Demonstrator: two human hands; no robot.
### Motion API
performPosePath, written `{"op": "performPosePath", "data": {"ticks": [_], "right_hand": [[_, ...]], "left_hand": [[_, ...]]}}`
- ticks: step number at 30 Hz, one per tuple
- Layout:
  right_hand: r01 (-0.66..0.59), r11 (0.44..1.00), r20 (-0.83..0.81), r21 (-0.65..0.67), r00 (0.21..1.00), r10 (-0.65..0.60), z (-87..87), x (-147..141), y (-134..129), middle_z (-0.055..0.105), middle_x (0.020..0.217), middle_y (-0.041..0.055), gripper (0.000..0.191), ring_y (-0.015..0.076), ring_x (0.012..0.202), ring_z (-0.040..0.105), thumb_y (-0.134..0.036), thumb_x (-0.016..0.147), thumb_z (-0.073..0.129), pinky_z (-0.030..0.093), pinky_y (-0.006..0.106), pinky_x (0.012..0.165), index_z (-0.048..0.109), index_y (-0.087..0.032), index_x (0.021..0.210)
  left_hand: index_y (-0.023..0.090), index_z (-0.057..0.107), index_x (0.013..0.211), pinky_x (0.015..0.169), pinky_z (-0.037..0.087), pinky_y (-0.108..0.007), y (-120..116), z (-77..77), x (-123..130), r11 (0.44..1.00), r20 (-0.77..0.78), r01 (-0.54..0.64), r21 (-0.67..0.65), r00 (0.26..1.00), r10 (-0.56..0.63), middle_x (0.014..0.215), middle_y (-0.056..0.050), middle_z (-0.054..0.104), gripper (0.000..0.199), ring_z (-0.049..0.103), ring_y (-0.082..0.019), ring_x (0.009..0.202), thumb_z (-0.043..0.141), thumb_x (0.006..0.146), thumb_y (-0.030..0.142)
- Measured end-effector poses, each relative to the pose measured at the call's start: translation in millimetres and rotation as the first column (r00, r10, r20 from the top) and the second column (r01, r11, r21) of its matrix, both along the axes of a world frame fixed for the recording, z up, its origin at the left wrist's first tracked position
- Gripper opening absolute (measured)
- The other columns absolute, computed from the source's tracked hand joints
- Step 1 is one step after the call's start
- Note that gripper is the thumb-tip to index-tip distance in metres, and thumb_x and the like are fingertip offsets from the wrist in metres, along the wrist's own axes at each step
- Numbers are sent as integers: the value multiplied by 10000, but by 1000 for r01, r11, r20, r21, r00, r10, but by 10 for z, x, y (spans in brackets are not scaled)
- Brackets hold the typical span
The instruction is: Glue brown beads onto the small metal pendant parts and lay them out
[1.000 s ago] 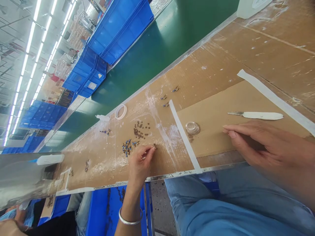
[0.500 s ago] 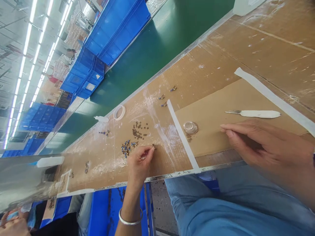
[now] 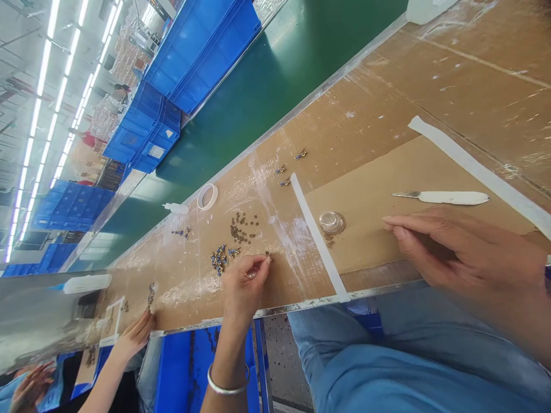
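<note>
My left hand (image 3: 244, 284), with a bangle on its wrist, rests at the table's near side. Its thumb and forefinger are pinched at a small dark round piece (image 3: 267, 253). Close by lie a pile of small blue-and-gold figures (image 3: 219, 259) and a scatter of brown round pieces (image 3: 239, 228). My right hand (image 3: 465, 244) hovers over the brown board at right, thumb and forefinger pinched together; whatever they hold is too small to make out. Just beyond that hand lies a white-handled knife (image 3: 451, 198). A small clear cup (image 3: 332, 222) stands between my hands.
Three more figures (image 3: 284, 182) lie by a white tape strip (image 3: 316, 235). A tape roll (image 3: 207, 197) and a white bottle (image 3: 176, 208) are near the far edge. A co-worker's hand (image 3: 138, 332) touches the near edge at left. Blue crates (image 3: 206, 51) stand beyond the green surface.
A co-worker's hand has come in at the table's left near edge, beside a small pile. My hands stay almost still, and the view has shifted slightly.
</note>
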State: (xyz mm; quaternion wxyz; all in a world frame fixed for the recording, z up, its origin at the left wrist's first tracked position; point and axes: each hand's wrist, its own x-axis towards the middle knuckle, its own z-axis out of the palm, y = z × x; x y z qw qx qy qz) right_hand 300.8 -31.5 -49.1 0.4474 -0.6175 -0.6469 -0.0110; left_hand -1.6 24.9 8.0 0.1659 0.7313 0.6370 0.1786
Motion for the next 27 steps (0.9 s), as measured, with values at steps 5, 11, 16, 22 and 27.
{"op": "performPosePath", "data": {"ticks": [5, 11, 16, 22, 27], "right_hand": [[-7, 995, 41, 98, 999, 3, 20, -13, -9, 729, 902, 7, 221, 115, 818, 685, -142, 879, 615, 525, 233, 750, 636, -240, 1076], [-40, 988, 32, 148, 999, 36, 38, 11, 14, 723, 892, 29, 260, 120, 823, 684, -99, 852, 640, 535, 236, 788, 627, -209, 1087], [-72, 973, -9, 219, 997, 76, 118, -1, -111, 723, 892, 16, 342, 101, 840, 672, -63, 835, 646, 524, 217, 873, 634, -229, 1134], [-425, 903, -419, 62, 810, 410, 311, -540, -262, 711, 935, -1, 204, 73, 835, 670, -150, 919, 558, 544, 156, 775, 658, -228, 1078], [-585, 809, -682, 48, 573, 455, 314, -826, -240, 706, 849, -24, 174, 64, 758, 663, -194, 916, 584, 536, 144, 688, 692, -253, 1040]], "left_hand": [[201, 704, 699, 595, 471, -249, -25, 13, 109, 998, -109, -57, 8, 992, 58, 629, 12, 711, 169, 650, -140, 573, 625, 808, 303], [191, 676, 643, 586, 431, -253, -19, 2, 233, 988, -165, -146, 44, 975, 151, 579, 15, 673, 168, 614, -139, 551, 626, 774, 283], [184, 710, 661, 541, 477, -222, -147, 89, 266, 963, 196, -259, -68, 943, 268, 587, 3, 686, 179, 617, -133, 551, 698, 749, 339], [180, 743, 720, 580, 561, -209, -626, 275, 557, 950, 506, -290, -118, 805, 309, 631, -7, 721, 145, 673, -140, 592, 771, 749, 319], [221, 764, 759, 592, 567, -175, -881, 365, 694, 985, 462, -171, 27, 876, 139, 686, 23, 749, 14, 685, -122, 604, 769, 758, 209]]}}
